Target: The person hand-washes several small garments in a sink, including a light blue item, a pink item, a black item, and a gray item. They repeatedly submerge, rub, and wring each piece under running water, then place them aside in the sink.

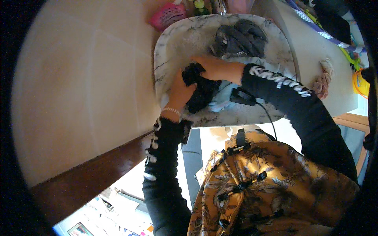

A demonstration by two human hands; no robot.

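Note:
Over the marble-patterned basin point(161, 60), a bunched black cloth point(203, 93) is held between both hands. My left hand point(180, 91) grips its left side, and my right hand point(217, 68) closes on its upper part. Light blue fabric point(224, 96) lies in the basin, partly under the black cloth and the right forearm. A dark grey garment point(240, 39) with small lettering rests at the back of the basin. Black devices with cables are worn near both wrists; the one by the right wrist point(242, 97) hangs over the blue fabric.
Behind the basin stand a chrome tap point(220, 7), a pink packet point(169, 16) and a green bottle point(200, 8). A tiled wall point(88, 79) borders the left. On the right ledge lies a pinkish crumpled cloth point(324, 79), with a yellow tub point(361, 84) beyond it.

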